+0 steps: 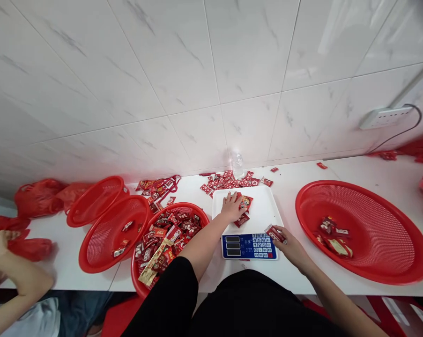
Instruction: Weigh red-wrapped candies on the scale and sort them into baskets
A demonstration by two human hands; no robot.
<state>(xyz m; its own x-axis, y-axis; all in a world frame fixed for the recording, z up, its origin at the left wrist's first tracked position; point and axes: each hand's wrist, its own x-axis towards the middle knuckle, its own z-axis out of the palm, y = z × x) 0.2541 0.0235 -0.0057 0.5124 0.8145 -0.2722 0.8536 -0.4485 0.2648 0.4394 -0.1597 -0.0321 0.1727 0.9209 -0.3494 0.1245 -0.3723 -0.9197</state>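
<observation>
My left hand (233,207) lies over the white tray of a digital scale (262,210), fingers spread and touching red snack packets (245,201). A darker red packet (241,220) pokes out below its palm. At the scale's front right corner, my right hand (287,243) pinches a small dark red snack packet (275,233) above the blue keypad (259,245). To the left, a red plastic basket (203,216) is heaped with assorted wrapped snacks (165,243). On the right, a large red basket (383,229) holds several packets (334,238).
Small red packets (228,180) lie scattered behind the scale beside a clear plastic bottle (237,164). Two more red baskets (109,234) and red bags (39,199) stand left. A co-worker's arm (18,271) is at far left. A power strip (385,118) hangs on the wall.
</observation>
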